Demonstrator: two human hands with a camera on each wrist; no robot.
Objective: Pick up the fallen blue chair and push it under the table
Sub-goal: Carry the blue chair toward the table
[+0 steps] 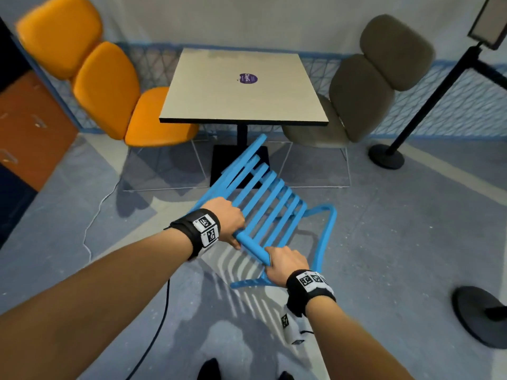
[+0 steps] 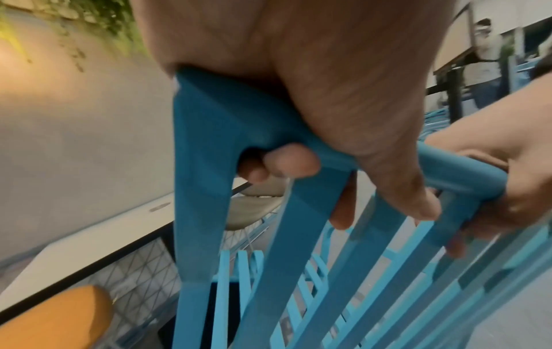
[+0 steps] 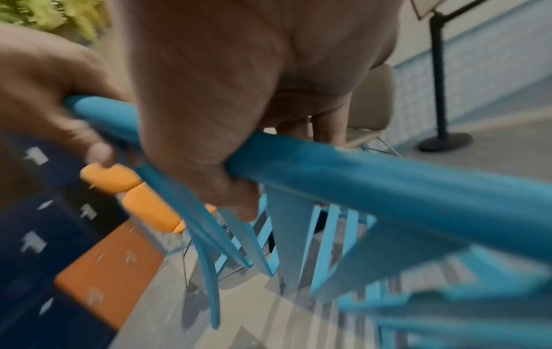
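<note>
The blue slatted chair (image 1: 270, 204) hangs tilted above the floor in front of the square table (image 1: 244, 89), its far end pointing at the table's black pedestal. My left hand (image 1: 229, 224) grips the left end of the chair's top rail (image 2: 448, 170), fingers curled round it. My right hand (image 1: 285, 266) grips the same rail (image 3: 358, 179) at its right end. In both wrist views the slats (image 2: 343, 271) run away from the hands toward the floor. One curved blue leg (image 1: 327, 234) shows on the right.
An orange padded chair (image 1: 109, 86) stands left of the table and a grey-brown padded chair (image 1: 365, 89) right of it. A black post with a round base (image 1: 386, 156) is at the right, another round base (image 1: 482, 314) nearer. A cable (image 1: 153, 338) lies on the floor.
</note>
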